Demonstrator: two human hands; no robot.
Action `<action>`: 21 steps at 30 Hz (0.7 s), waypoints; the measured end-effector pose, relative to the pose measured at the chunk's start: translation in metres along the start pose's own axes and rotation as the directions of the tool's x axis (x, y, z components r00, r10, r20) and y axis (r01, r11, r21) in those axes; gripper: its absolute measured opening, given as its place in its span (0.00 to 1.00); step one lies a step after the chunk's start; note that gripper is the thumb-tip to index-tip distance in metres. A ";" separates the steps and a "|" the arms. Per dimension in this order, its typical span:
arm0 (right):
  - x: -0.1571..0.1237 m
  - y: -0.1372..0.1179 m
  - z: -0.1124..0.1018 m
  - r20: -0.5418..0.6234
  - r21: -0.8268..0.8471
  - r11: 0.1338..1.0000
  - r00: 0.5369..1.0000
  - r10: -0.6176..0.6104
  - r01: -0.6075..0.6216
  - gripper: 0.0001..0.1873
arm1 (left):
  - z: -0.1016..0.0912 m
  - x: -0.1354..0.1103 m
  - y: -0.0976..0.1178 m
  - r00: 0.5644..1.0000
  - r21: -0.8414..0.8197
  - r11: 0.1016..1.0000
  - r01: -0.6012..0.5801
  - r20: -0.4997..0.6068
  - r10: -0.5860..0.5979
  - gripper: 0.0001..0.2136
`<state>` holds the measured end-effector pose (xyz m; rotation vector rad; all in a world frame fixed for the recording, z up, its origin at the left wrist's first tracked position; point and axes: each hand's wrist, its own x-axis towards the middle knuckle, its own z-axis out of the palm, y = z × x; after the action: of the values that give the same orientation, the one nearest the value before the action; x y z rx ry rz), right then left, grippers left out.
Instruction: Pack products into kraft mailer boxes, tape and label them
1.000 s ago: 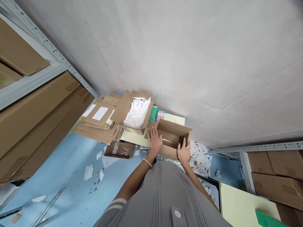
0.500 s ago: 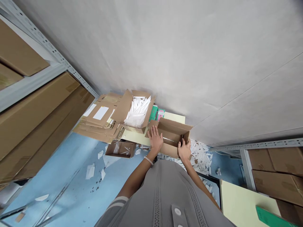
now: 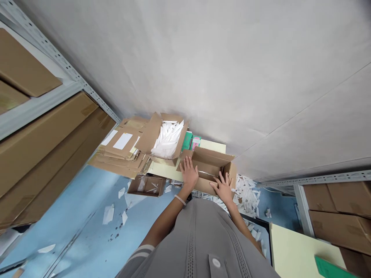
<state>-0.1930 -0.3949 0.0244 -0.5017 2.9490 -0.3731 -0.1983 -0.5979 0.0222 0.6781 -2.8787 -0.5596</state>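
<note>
An open cardboard box (image 3: 213,157) with its flaps up stands in front of me on a pale yellow table (image 3: 164,168). My left hand (image 3: 189,173) lies flat against the box's left side, fingers stretched out. At the near right corner, my right hand (image 3: 224,188) rests on the box edge with its fingers spread. The inside of the box looks mostly bare brown cardboard. Behind my left hand stand a green box (image 3: 187,141) and a green-and-pink box (image 3: 196,142). To their left is another open carton (image 3: 149,137) filled with white paper strips (image 3: 168,138).
Flattened cardboard (image 3: 120,148) is stacked at the table's left end. A shallow carton (image 3: 147,185) sits lower down, near paper scraps on the blue floor (image 3: 95,200). Shelves with large cartons (image 3: 55,154) flank both sides. A pale board (image 3: 301,247) bears a green item (image 3: 332,267).
My right hand has loosened from the box's near right corner, and its fingers are now spread wider. My left hand stays on the left side. The view has shifted slightly.
</note>
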 end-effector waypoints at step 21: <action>-0.002 -0.003 -0.004 -0.062 0.127 0.991 0.997 -0.038 0.046 0.26 | -0.129 0.173 -0.096 0.933 0.099 0.962 0.256 0.234 -0.272 0.44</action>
<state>-0.1912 -0.3965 0.0296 -0.5456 2.9492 -0.5885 -0.2864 -0.7983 0.1118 1.0915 -3.0660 -0.6226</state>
